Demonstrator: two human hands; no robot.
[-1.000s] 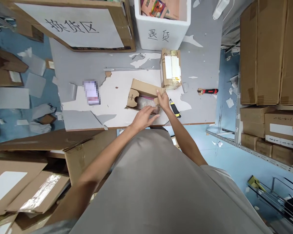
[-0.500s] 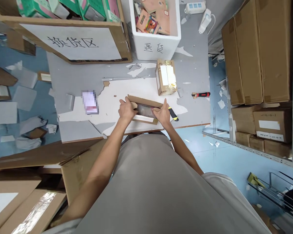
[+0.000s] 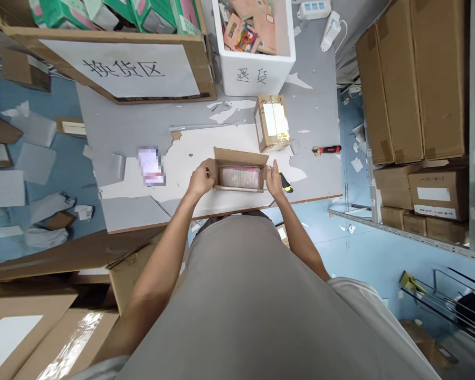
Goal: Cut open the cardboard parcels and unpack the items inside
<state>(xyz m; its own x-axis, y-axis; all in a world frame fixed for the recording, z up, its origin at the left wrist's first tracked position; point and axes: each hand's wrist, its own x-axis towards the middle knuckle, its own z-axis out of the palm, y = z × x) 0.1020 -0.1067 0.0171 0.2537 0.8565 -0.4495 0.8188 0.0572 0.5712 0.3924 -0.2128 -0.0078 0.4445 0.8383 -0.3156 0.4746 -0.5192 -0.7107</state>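
Note:
A small cardboard box (image 3: 241,156) lies open at the table's front edge, its far flap raised. Inside it sits a pinkish stack (image 3: 239,177) that looks wrapped in clear plastic; its kind cannot be made out. My left hand (image 3: 201,178) is closed on the box's left side, fingertips partly hidden. At the opposite end, my right hand (image 3: 274,179) grips the right side with thumb and fingers. A yellow-and-black cutter (image 3: 286,183) lies just right of that hand, partly covered by it. Behind the open box stands a taped carton (image 3: 273,124).
A red-and-black cutter (image 3: 328,150) lies on the right. To the left is a blurred phone-like item (image 3: 151,165). A large carton (image 3: 122,68) and a white foam box (image 3: 257,74) holding booklets stand at the back. Shelved cartons (image 3: 411,89) line the right side.
The small box's flaps have been spread, so the wrapped stack inside now shows. My hands have moved apart, from over the opening to its two ends.

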